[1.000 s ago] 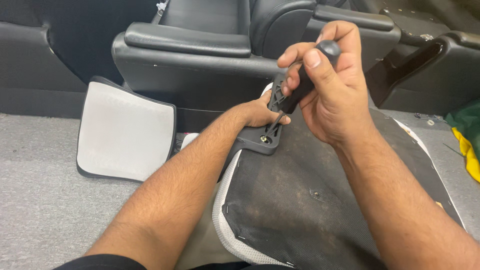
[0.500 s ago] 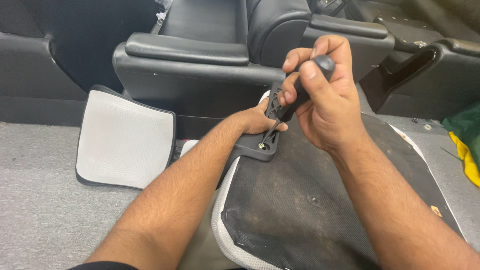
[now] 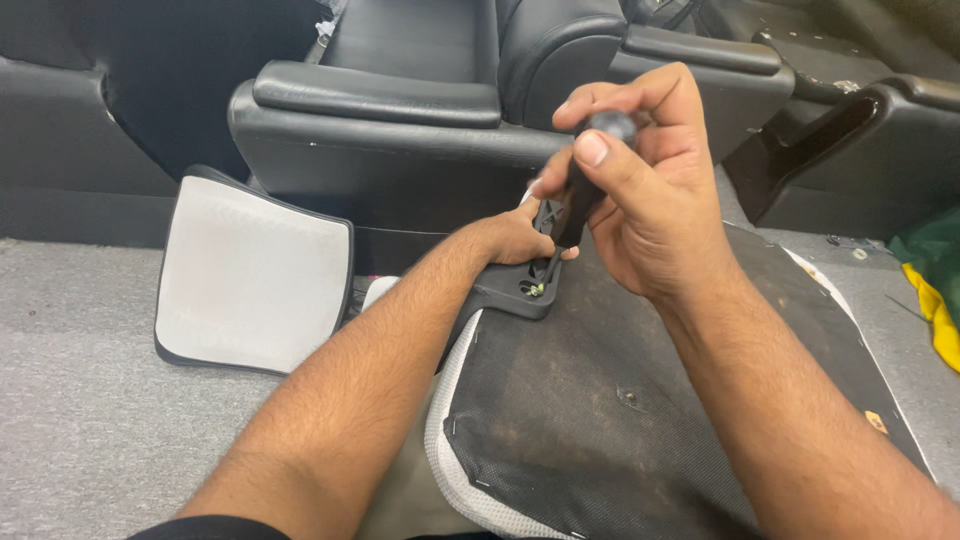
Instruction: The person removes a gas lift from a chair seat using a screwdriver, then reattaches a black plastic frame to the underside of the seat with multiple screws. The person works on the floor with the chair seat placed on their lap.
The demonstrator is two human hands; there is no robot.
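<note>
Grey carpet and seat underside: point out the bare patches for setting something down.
Free: grey carpet in front of the leaning white panel; black seat underside between the forearms. Crowded: the bracket, where left hand and right hand grip a black-handled tool.

a white padded panel with a dark rim [image 3: 250, 275] leaned near the left edge of the grey carpeted floor [image 3: 80, 400], propped against a row of black leather seats [image 3: 400, 130] along the far edge. at the right edge of the floor lay a bundle of green and yellow cloth [image 3: 935, 290], beside a dark glossy armrest [image 3: 820, 140].
</note>
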